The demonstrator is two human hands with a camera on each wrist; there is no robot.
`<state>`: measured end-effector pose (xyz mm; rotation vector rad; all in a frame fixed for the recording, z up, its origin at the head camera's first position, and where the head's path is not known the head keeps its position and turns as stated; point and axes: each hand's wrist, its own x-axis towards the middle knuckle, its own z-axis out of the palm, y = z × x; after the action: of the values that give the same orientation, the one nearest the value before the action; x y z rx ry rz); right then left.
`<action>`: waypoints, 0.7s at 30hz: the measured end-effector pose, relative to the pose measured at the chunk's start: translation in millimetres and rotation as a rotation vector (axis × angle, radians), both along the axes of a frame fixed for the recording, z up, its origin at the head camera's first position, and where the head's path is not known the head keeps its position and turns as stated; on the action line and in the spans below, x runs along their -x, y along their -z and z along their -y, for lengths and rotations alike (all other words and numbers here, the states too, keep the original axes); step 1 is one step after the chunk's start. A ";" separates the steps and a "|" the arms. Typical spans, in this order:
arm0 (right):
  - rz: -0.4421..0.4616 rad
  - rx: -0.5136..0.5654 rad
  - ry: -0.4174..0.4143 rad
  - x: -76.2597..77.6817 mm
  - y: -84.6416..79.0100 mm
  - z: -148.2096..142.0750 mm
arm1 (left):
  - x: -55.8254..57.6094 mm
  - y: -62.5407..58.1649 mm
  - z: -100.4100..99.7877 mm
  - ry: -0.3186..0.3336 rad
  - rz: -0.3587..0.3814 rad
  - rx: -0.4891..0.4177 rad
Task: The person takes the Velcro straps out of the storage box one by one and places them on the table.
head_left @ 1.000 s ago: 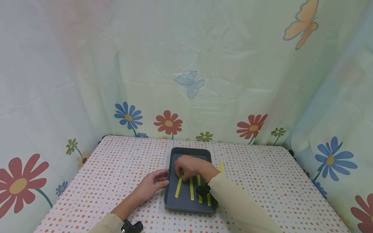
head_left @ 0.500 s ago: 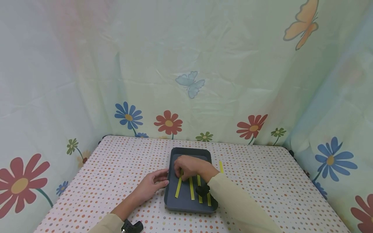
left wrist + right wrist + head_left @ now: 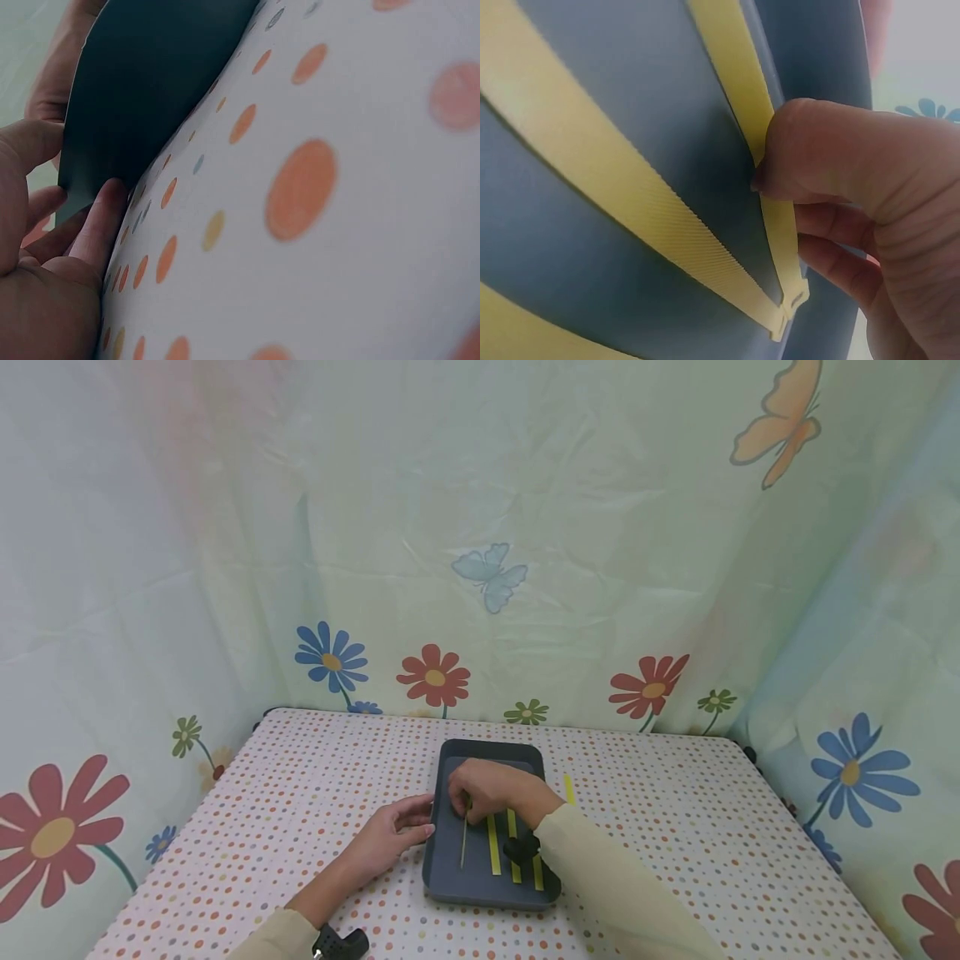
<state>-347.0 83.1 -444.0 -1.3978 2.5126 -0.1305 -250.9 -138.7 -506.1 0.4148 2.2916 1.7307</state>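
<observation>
Here's a yellow strip (image 3: 463,845), thin edge showing, at the left side of the dark grey tray (image 3: 480,893), and the right hand (image 3: 483,789) has it pinched between thumb and fingers toward the far end! Three more yellow strips (image 3: 494,852) lie just to its right. Left hand (image 3: 390,833): fingers parted, slightly bent, touching the tray's left wall. Right of the tray, another yellow strip (image 3: 569,789) lies on the dotted tablecloth (image 3: 675,827).

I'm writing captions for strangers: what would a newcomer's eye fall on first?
Probably the dark tray on the dotted table, with yellow strips in it, one pinched by the right hand. Next, the flowered curtain behind, with an orange butterfly upper right.
</observation>
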 end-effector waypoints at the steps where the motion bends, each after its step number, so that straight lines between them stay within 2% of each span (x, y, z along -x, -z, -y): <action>1: 0.000 -0.001 0.001 -0.1 -0.1 0.2 | 0.1 0.4 0.1 0.000 0.001 0.001; 14: 0.019 -0.005 0.027 -0.4 -10.4 3.9 | 0.5 0.2 0.5 -0.004 0.018 -0.018; 21: -0.004 0.030 0.021 0.1 -17.2 4.0 | -0.1 -1.6 0.2 -0.010 0.018 -0.015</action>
<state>-347.1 79.1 -426.8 -1.3847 2.5387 -0.1699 -250.8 -138.9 -504.5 0.3894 2.2737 1.7505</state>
